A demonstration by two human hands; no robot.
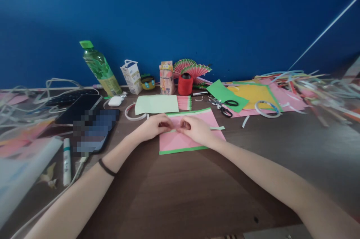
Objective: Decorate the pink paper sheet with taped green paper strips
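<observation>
Dark wood-grained table (174,190) fills the lower part of the view, with a plain blue wall (180,18) behind it. On the table, a little right of centre, lies a pink sheet (182,144), flat and with no pleats showing. Green edging runs along its near and far sides, so that part looks done. Across its middle goes a pale strip (219,128), whose right end juts past the sheet; this looks unfinished, since the end is untrimmed and both hands are busy there.

The left hand (154,126) comes in over the sheet's left side, the right hand (197,131) over its right side. On each, thumb and forefinger curl together near the strip, the two sets of fingertips close to each other. Whether they grip the strip or only press it I cannot tell.

Beyond the sheet lie a pale green sheet (156,104) and, to its right, a pink pleated piece (185,103); pink fans (200,70) stand farther off by the wall. Those are already folded, so this sheet seems at an earlier stage. Black-handled scissors (225,111) lie right of it, and rolls of tape (267,113) on either side.
</observation>
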